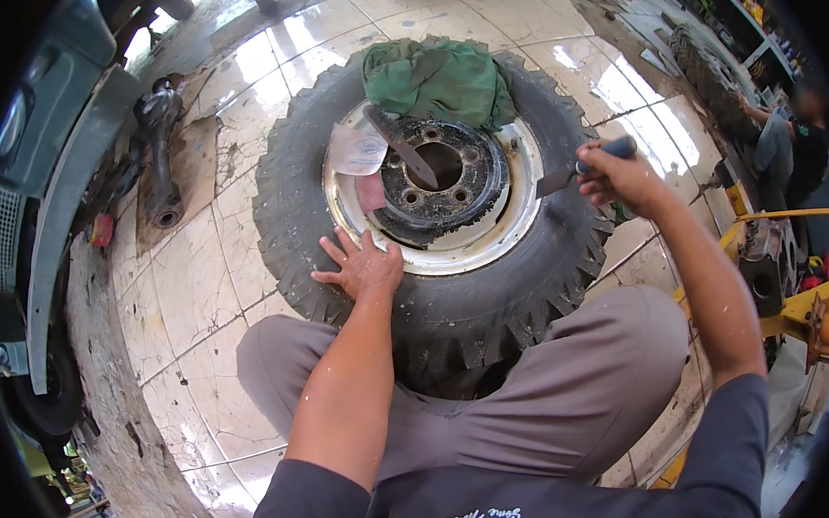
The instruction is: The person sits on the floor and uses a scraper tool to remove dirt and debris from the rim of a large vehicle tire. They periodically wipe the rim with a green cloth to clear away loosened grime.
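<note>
A chunky-treaded tyre (293, 159) lies flat on the floor in front of my knees, mounted on a worn white rim (476, 253) with a dark, chipped centre. My left hand (365, 265) rests with fingers spread on the tyre sidewall and the rim's near-left edge. Gripped in my right hand (622, 182) is a scraper (555, 181) with a blue handle, its flat blade at the rim's right edge; whether it touches is unclear. On the wheel lie a green cloth (438, 84), a knife-like blade (410, 156), a pale sheet of sandpaper (357, 151) and a small reddish piece (371, 192).
A greenish-grey vehicle (59, 147) stands along the left. Near it, a greasy metal shaft part (162, 166) lies on cardboard. Yellow metal stands (786, 321) are at the right. Farther right, another person (795, 152) sits by a second tyre (710, 82).
</note>
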